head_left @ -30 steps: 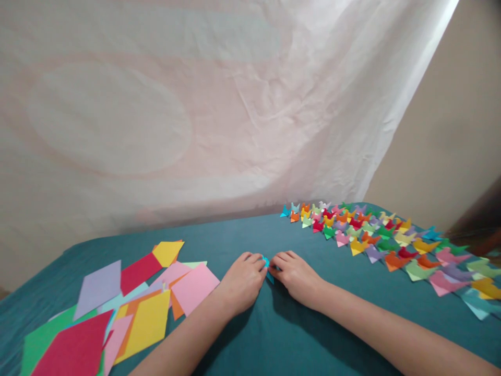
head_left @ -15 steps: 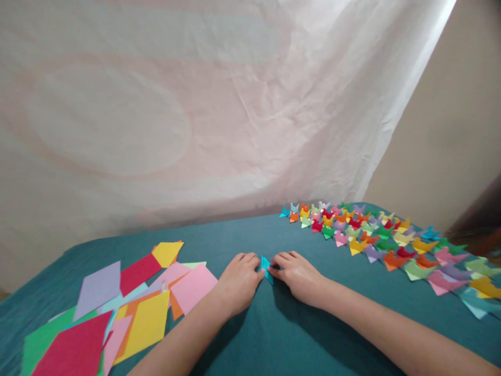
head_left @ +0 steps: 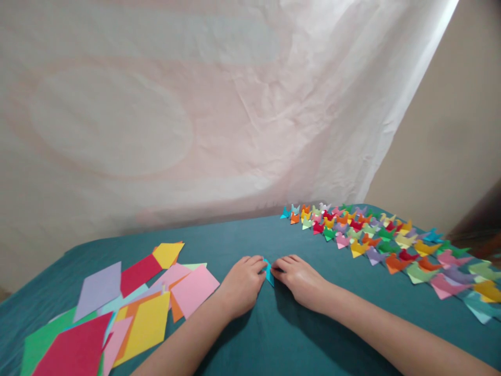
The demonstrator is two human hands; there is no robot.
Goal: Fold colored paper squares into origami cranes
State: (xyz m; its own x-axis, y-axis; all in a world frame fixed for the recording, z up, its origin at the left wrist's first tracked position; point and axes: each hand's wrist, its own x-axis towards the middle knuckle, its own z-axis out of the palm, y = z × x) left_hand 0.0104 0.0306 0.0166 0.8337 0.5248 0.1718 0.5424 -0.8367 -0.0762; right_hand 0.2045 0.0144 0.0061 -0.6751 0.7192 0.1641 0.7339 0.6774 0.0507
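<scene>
Tablecloth [head_left: 230, 235], fingers [head_left: 253, 261] between sheets [head_left: 150, 324] and paper birds [head_left: 359, 249]

No words, labels, brands or numbers could be read. The hanging cloth [head_left: 305, 109] behind the table [head_left: 235, 235] bore only large, faint shapes: a pale oval [head_left: 111, 120] edged in pink, behind the table's left half, and a pale band [head_left: 176, 34], much higher above the table, rounded at its right end. Whether these were letters, figures or plain pattern could not be told.
</scene>
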